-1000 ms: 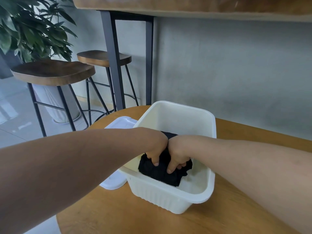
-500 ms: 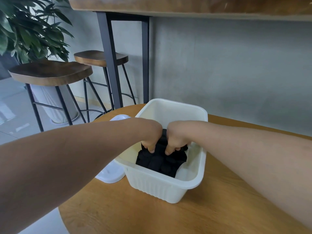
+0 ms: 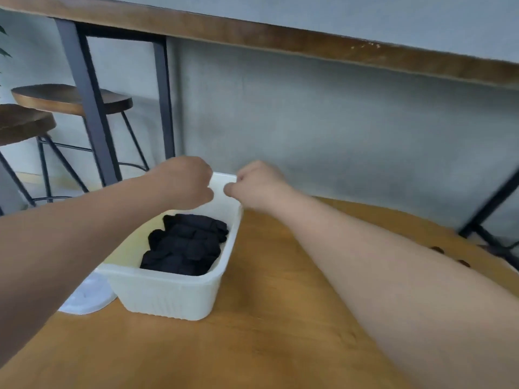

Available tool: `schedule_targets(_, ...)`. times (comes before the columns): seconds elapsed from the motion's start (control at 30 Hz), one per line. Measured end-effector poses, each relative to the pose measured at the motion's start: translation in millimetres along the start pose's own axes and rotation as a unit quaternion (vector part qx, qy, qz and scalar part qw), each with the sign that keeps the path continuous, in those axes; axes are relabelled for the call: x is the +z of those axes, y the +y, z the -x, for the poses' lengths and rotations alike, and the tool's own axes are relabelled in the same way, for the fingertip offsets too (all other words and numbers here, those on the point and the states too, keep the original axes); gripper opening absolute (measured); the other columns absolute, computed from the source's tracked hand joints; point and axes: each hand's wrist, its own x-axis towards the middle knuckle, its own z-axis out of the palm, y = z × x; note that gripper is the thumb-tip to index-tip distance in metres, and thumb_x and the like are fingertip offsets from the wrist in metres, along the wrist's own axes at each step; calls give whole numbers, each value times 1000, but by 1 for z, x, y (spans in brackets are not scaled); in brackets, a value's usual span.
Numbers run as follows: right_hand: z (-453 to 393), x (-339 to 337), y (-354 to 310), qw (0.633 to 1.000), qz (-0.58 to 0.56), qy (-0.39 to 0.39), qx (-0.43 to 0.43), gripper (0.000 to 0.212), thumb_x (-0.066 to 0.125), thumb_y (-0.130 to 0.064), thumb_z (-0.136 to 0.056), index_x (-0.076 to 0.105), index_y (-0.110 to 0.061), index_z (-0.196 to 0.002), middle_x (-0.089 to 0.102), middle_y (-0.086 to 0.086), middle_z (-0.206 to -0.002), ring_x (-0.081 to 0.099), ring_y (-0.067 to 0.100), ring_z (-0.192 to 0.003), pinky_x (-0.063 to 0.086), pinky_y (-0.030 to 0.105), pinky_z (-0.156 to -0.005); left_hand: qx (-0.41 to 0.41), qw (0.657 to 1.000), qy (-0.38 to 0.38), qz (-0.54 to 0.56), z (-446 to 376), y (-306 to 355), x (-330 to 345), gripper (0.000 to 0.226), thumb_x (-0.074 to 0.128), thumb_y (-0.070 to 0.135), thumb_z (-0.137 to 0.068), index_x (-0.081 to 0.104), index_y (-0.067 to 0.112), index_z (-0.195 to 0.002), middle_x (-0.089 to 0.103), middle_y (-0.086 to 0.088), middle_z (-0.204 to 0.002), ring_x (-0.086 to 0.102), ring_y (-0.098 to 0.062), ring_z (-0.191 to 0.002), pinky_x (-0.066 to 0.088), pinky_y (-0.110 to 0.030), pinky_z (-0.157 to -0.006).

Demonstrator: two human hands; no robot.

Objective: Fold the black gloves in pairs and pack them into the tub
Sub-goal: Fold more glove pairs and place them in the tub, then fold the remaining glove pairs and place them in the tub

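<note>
The folded black gloves lie in a bundle inside the white ribbed tub, which stands on the round wooden table. Both of my hands hover above the tub's far end, clear of the gloves. My left hand has its fingers curled into a loose fist and holds nothing. My right hand is curled the same way, thumb toward the left hand, also holding nothing. A narrow gap separates the two hands.
A white lid lies on the table, partly under the tub's left side. Two wooden bar stools and a high table's black metal legs stand at the left. A grey wall runs behind.
Both hands have let go of the gloves and lifted out of the tub. The gloves stay inside. The view has swung right and tilted.
</note>
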Motion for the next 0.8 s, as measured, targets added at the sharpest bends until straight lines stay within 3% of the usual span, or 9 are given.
schedule_targets(0.07,22,-8,22,999,-24,42,18,31,57,-32,-86,54,-11,-63,54,4,-68,55,26,-72,36,25,-52,-2,998,45,34,5,29,-6,26,50,23,-92,39,17,-69,40,3,-72,41,-18,-69,32,-29,-57)
schedule_targets(0.17,56,-16,63,990,-72,111,46,34,57,-29,-88,51,-12,-59,50,5,-64,52,28,-71,34,26,-53,11,989,89,120,16,78,-8,30,58,21,-86,39,17,-63,42,1,-65,40,-18,-61,26,-28,-50)
schedule_targets(0.37,122,-31,134,953,-189,208,111,35,55,-30,-91,53,-10,-62,50,4,-62,47,25,-67,30,32,-53,44,945,110,304,33,180,10,27,63,18,-79,42,17,-61,49,-1,-56,46,-20,-53,31,-27,-47)
schedule_targets(0.53,166,-34,208,943,-224,182,167,31,54,-33,-94,65,-7,-82,55,-1,-68,47,16,-60,37,28,-53,60,931,43,357,32,268,56,27,64,22,-79,45,16,-60,53,2,-58,50,-19,-55,31,-23,-45)
schedule_targets(0.7,193,-37,283,932,-227,155,236,29,57,-35,-94,68,-13,-78,64,-3,-73,54,13,-63,46,29,-60,79,923,-39,376,22,325,90,27,67,30,-83,50,21,-66,54,7,-58,49,-14,-53,33,-22,-45)
schedule_targets(0.8,205,-40,324,929,-211,138,271,25,57,-34,-94,71,-17,-82,69,-6,-81,62,14,-72,53,32,-71,100,908,-73,401,12,345,103,15,64,28,-87,59,17,-78,58,4,-67,50,-14,-56,39,-22,-53)
